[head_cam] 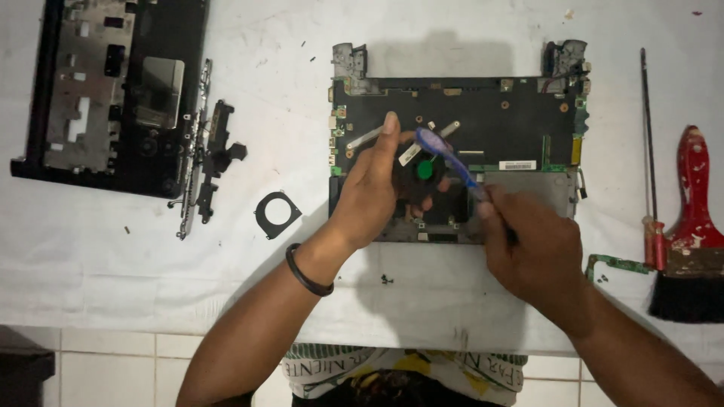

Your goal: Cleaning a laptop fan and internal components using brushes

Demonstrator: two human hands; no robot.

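White cloth on bench. Laptop board sits mid-cloth w/ fan at its front. Your left hand rests spread on the fan; right hand grips a blue toothbrush, head over the fan. Paintbrush far right, black case far left.

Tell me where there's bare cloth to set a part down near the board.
Bare cloth lies between the black ring-shaped bracket and the circuit board, and along the near edge under the left hand. It is crowded right of the right hand: a screwdriver, a red-handled brush and a green strip.
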